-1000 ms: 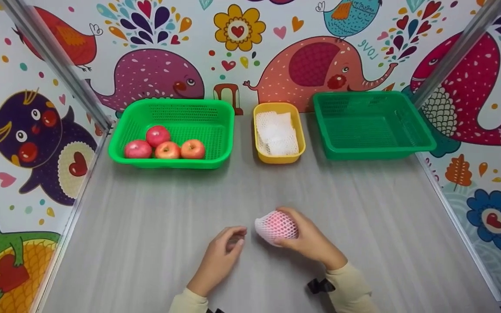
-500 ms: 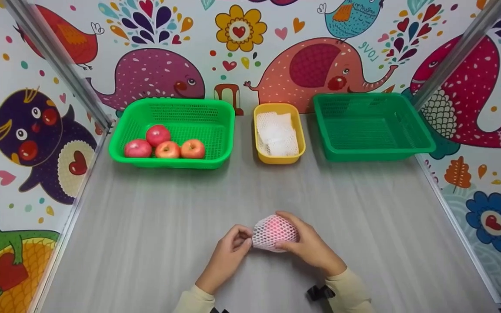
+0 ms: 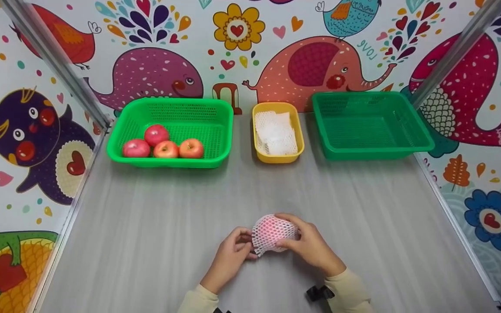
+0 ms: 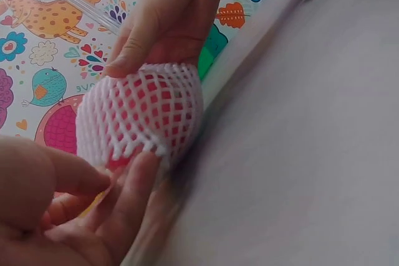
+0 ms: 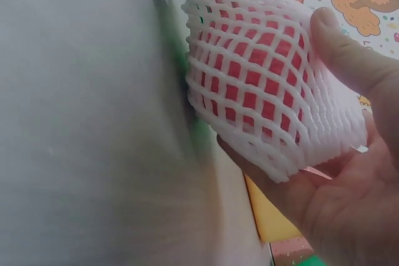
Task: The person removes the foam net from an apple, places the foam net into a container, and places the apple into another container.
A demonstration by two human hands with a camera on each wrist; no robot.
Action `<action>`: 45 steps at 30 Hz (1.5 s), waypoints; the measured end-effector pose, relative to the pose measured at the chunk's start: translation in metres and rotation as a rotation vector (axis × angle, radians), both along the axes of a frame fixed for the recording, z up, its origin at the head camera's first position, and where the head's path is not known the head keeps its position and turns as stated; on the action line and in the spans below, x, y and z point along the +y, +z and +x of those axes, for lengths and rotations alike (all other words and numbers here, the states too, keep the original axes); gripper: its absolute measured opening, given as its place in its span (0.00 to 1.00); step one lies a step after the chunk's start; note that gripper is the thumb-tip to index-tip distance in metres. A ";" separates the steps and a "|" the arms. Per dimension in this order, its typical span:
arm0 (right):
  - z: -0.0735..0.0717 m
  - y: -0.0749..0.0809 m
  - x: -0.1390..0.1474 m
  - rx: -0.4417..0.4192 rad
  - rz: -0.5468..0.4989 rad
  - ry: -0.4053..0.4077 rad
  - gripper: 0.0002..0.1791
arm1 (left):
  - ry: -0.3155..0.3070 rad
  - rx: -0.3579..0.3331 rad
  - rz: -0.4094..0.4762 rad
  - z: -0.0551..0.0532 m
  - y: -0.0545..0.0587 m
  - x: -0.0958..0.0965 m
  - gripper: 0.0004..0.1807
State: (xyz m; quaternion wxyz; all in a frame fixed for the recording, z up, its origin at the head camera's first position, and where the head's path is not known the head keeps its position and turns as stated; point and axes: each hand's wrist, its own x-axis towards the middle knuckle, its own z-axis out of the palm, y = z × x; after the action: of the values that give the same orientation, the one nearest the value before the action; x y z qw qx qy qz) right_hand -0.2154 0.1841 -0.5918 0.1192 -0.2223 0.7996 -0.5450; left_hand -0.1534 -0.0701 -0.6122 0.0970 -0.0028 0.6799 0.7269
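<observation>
A red apple (image 5: 232, 93) sits inside a white foam fruit net (image 3: 264, 238), low over the near middle of the table. My right hand (image 3: 315, 248) grips the netted apple from the right, thumb on the near side and fingers round the far side. On the left, my left hand (image 3: 229, 257) has curled fingers at the net's loose edge. The left wrist view shows its fingertips (image 4: 146, 163) against the frayed strands, with a bit of bare red skin below them. Part of the left fingers is hidden behind the net in the head view.
A light green basket (image 3: 170, 162) at the back left holds several apples (image 3: 191, 148). Next to it stands a yellow basket (image 3: 278, 159) with white foam nets (image 3: 275, 132). A dark green basket (image 3: 376, 154) is at the back right. Patterned walls border the grey table (image 3: 168, 208).
The left hand has moved right from beside the net to its edge and now holds it. The netted apple has turned and shifted slightly towards me, its loose edge now pointing down-left.
</observation>
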 end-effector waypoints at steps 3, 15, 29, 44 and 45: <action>0.001 -0.001 -0.001 0.000 -0.003 0.001 0.34 | 0.012 0.002 -0.036 0.001 -0.002 -0.001 0.17; 0.002 0.005 0.001 -0.010 0.002 -0.021 0.31 | -0.071 0.058 -0.198 -0.001 0.002 -0.004 0.33; 0.001 0.004 0.000 -0.035 -0.148 -0.070 0.26 | -0.129 0.118 -0.248 -0.001 0.007 -0.007 0.49; -0.010 0.005 0.009 0.032 -0.182 -0.192 0.13 | 0.050 0.184 -0.337 -0.003 0.008 -0.016 0.45; -0.011 0.004 0.009 0.041 -0.197 -0.194 0.14 | 0.060 0.187 -0.348 -0.003 0.007 -0.017 0.45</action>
State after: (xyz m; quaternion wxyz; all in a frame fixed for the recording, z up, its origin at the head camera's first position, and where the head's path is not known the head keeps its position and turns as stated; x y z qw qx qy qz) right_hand -0.2262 0.1935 -0.5878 0.0272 -0.1653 0.7623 -0.6252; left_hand -0.1564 -0.0867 -0.6051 0.0097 0.0279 0.8008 0.5982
